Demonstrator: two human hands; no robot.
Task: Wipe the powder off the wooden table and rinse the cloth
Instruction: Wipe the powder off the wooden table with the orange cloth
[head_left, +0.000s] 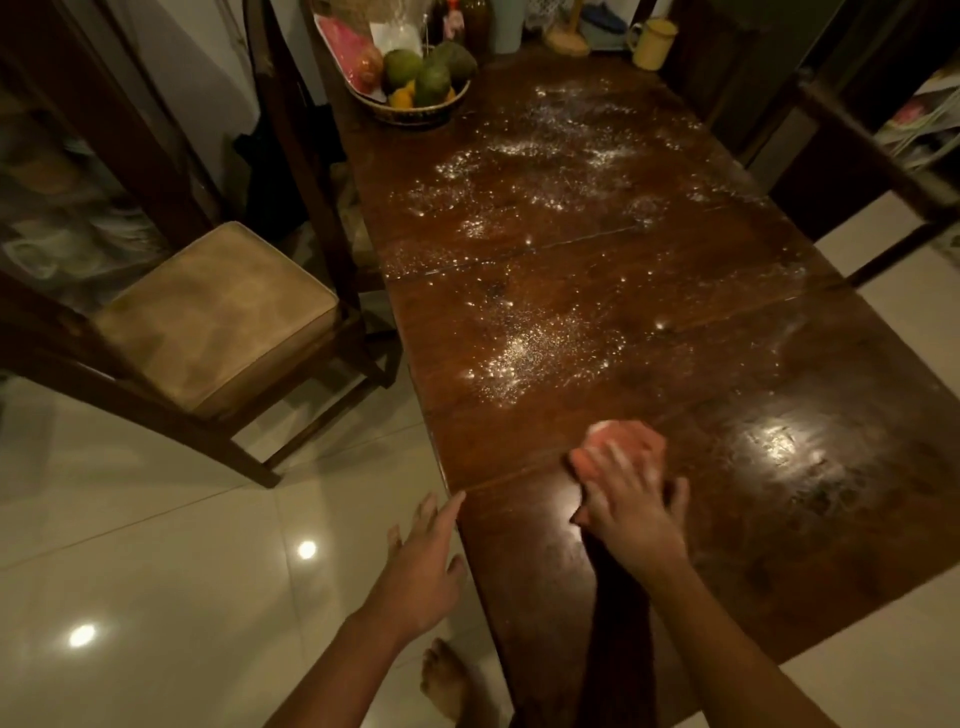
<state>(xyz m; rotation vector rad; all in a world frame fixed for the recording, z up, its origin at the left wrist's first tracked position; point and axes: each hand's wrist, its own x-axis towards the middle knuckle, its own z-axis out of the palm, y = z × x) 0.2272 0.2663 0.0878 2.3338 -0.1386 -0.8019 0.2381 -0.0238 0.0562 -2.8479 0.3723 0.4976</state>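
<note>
- the cloth (618, 441), pinkish-orange and bunched, lies on the wooden bench (857, 415) toward its near end, closer to the left edge than the right.
- the right grip (631, 512) lies over the near part of the cloth with fingers spread and fairly straight, pressing it down rather than curling round it. the fingers are blurred, so finer detail is unclear.
- the left grip (421, 566) is open and holds nothing. its fingertips reach to the left edge of the bench, but i cannot tell whether they touch the wood.
- the powder (519, 353) lies in white patches from just beyond the cloth to the far half of the bench. the near end shows sheen but little powder.
- handling, as a judgement: the cloth looks soft, light and limp, likely to fold or slide under a flat palm. a broad press across its middle should keep it spread. gathering its edges inward would suit carrying it to rinse without shedding powder.
- the powder looks loose and fine, so hard sweeps could push it over the left edge onto the floor (156, 571).
- a fruit basket (421, 106) and a yellow mug (652, 41) stand at the far end, well apart from the cloth.
</note>
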